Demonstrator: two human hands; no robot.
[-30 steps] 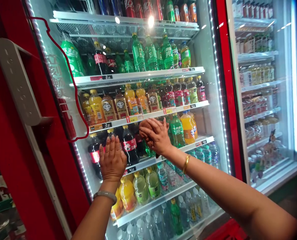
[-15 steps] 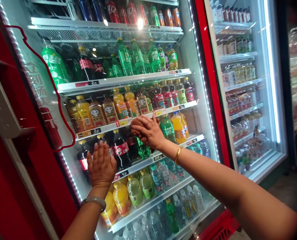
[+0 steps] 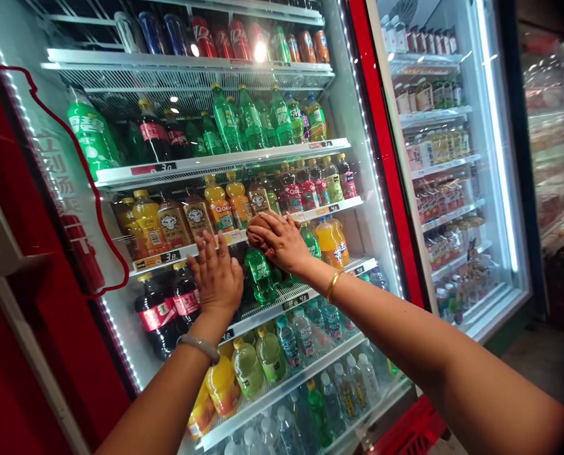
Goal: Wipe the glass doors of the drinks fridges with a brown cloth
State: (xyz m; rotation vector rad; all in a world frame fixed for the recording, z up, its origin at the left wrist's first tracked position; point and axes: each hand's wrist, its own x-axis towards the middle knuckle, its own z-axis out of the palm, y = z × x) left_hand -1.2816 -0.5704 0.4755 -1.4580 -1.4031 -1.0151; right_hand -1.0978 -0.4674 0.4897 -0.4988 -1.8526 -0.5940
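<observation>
My left hand (image 3: 217,278) lies flat with its fingers stretched against the glass door (image 3: 68,164) of a lit drinks fridge, in front of cola bottles (image 3: 156,313). A grey bangle circles that wrist. Higher and to the right, my right hand (image 3: 282,243) is at the same glass, its fingers bent over a brown lump whose kind I cannot make out; part of it may be a reflection. A gold bangle (image 3: 333,285) is on this wrist. Behind the glass below the right hand stands a green soda bottle (image 3: 260,278).
Shelves (image 3: 225,158) of bottles and cans fill the fridge, with price tags along their edges. A red frame (image 3: 386,126) borders the door on the right. Beyond it stands a second lit fridge (image 3: 446,158). A white box-like fixture (image 3: 2,221) is at the left.
My left hand has moved up and to the right over the glass, nearer my right hand. The right hand has shifted slightly right against the shelves. The view has tilted and shifted a little.
</observation>
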